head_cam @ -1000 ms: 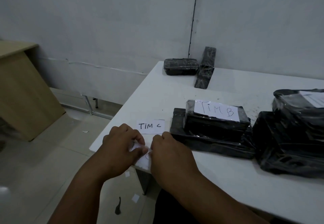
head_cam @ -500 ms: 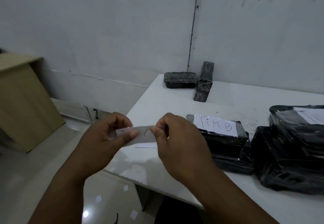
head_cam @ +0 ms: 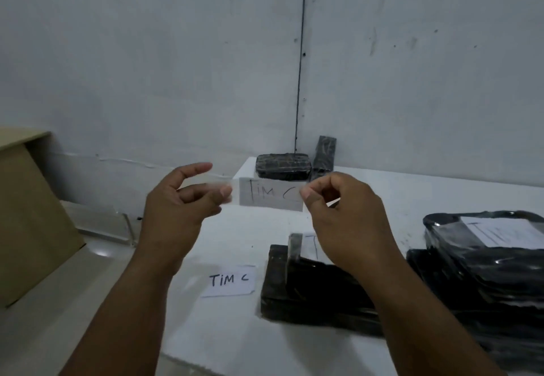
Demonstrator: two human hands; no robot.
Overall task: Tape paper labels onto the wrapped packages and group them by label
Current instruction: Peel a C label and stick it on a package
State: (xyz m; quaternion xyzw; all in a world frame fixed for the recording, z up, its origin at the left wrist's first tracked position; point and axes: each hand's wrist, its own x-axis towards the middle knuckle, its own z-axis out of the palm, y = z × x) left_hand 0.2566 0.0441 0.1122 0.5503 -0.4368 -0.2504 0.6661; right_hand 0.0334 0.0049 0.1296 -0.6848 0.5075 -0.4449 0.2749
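Way off on my left there's a brown cabinet (head_cam: pixel 26 213) standing on the floor, clear of the white table (head_cam: pixel 412 196). My left hand (head_cam: pixel 179 207) is up in the air over the table's left edge, thumb and a fingertip pinching the clear tape sticking out of the left end of a paper label (head_cam: pixel 269 194) that reads "TiM C", the other fingers loosely spread. The label hangs flat between both hands, facing me, not touching the table. Below it, a second "TiM C" label (head_cam: pixel 229 280) lies flat on the table near the front-left corner, just beside the labelled package (head_cam: pixel 309 290), a black wrapped stack with a white slip on top that my arm mostly hides. Behind the held label, at the far edge by the wall, sit two small black packages (head_cam: pixel 283 167) close together, one flat and one leaning. My right hand (head_cam: pixel 338 216) pinches the label's right end, fingers curled in tight. Far right there's a bigger pile of black packages (head_cam: pixel 477 281) with a white label taped on top, writing too blurry to read.
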